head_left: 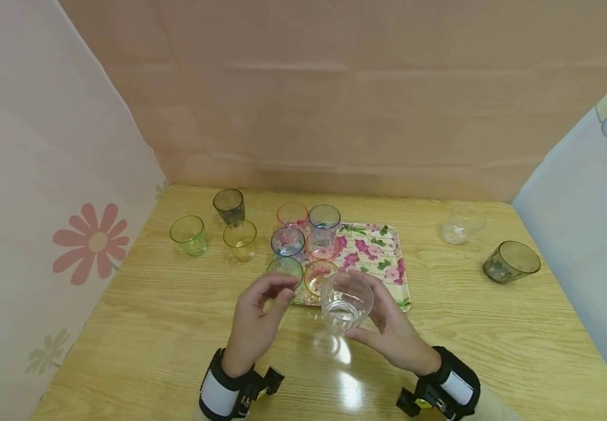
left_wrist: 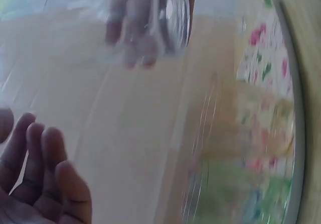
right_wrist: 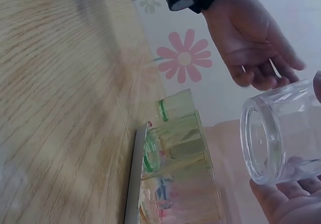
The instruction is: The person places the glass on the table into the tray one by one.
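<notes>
Now right grip (head_left: 394, 331) pinches a clear glass (head_left: 347, 304) near the tray (head_left: 390, 245), left grip (head_left: 255, 323) parted, empty: apparently mid-carry, wanting a gentle set-down.

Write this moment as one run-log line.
right hand: holds clear glass | left hand: holds nothing | tray: six tinted glasses | table: other glasses either side of tray

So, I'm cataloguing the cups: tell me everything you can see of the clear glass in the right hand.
The clear glass is colorless and see-through, glass or plastic by its look, with a round rim and thick base. Nothing shows inside. The right hand holds it mouth up, above the table, near the front edge of the tray; only that hand touches it.
</notes>
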Motion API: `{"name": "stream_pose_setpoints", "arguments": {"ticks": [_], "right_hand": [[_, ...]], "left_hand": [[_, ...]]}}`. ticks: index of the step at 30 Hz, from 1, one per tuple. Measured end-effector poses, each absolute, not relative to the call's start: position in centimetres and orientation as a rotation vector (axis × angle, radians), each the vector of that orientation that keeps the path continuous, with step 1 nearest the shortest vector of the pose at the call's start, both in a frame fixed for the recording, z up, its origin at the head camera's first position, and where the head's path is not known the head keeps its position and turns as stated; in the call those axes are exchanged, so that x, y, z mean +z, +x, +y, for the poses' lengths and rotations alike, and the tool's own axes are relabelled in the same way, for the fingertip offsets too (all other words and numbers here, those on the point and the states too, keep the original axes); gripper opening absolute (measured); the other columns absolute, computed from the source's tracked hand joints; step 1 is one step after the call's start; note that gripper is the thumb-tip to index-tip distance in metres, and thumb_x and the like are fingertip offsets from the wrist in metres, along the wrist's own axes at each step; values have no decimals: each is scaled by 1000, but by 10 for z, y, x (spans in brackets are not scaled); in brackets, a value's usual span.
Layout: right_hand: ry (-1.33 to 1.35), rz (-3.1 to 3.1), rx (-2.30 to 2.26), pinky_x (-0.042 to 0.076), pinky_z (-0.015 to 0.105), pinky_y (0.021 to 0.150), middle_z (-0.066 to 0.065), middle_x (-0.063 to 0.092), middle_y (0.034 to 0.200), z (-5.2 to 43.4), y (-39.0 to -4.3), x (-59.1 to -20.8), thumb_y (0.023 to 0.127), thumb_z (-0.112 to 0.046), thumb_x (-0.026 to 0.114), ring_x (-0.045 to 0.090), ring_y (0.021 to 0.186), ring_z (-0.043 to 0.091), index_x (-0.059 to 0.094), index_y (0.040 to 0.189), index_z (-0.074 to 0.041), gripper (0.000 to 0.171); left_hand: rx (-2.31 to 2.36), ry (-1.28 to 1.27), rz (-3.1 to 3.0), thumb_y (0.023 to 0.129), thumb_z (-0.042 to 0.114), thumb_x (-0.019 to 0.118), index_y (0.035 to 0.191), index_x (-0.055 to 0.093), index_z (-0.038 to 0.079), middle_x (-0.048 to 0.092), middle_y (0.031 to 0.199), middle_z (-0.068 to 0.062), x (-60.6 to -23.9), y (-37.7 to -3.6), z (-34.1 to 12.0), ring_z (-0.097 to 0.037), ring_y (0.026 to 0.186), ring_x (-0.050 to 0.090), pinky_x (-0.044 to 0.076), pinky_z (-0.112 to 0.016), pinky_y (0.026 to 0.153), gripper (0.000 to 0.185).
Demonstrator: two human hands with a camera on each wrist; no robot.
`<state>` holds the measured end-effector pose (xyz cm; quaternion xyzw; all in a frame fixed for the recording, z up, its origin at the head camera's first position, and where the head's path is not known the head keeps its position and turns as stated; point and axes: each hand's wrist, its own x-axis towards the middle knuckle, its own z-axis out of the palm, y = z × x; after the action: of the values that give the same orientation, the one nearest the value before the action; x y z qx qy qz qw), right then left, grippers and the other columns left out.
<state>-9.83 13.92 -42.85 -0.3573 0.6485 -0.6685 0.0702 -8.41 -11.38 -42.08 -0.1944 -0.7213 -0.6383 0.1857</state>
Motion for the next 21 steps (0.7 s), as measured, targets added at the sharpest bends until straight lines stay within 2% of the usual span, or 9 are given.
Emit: {"name": "stream_pose_setpoints", "arguments": {"ticks": [3, 7, 10, 13, 17, 21], "right_hand": [[-1064, 1975, -2014, 39, 35, 114, 28, 38, 153, 142, -101, -430, 84, 21, 65, 45, 140, 23, 20, 154, 9, 84], [-1042, 2008, -2012, 40, 34, 112, 27, 38, 153, 146, -102, -431, 84, 21, 65, 45, 140, 22, 20, 154, 9, 84], [-1005, 2031, -2019, 42, 33, 111, 24, 40, 153, 150, -102, -430, 85, 20, 66, 46, 139, 20, 18, 152, 11, 83], [-971, 2042, -2031, 42, 33, 111, 22, 41, 153, 152, -102, -429, 85, 19, 66, 47, 139, 19, 17, 151, 14, 82], [-972, 2031, -2039, 42, 33, 111, 24, 40, 154, 154, -103, -430, 86, 19, 65, 46, 139, 19, 18, 152, 11, 82], [-992, 2024, -2043, 41, 32, 112, 25, 39, 153, 155, -104, -429, 86, 21, 63, 45, 139, 20, 18, 153, 10, 81]], "left_hand": [[-1787, -353, -1969, 98, -7, 60, 102, 68, -8, 66, 87, -7, -425, -92, -133, -11, 74, 60, 51, -23, 64, 9], [-1781, -15, -2045, 100, 0, 61, 103, 69, -9, 65, 87, -9, -439, -106, -156, -13, 70, 59, 47, -18, 55, 12], [-1698, 155, -2216, 100, 6, 64, 111, 70, -6, 68, 95, -16, -456, -116, -169, -17, 76, 64, 50, -18, 61, 17], [-1612, 204, -2405, 100, 8, 66, 116, 72, -5, 71, 101, -19, -476, -123, -175, -20, 83, 66, 52, -22, 69, 21], [-1620, 197, -2603, 99, 11, 68, 117, 73, -3, 74, 103, -13, -494, -127, -174, -21, 90, 69, 56, -32, 78, 23], [-1661, 166, -2690, 97, 12, 71, 115, 75, -1, 75, 103, -10, -498, -127, -170, -22, 95, 70, 57, -42, 86, 23]]}}
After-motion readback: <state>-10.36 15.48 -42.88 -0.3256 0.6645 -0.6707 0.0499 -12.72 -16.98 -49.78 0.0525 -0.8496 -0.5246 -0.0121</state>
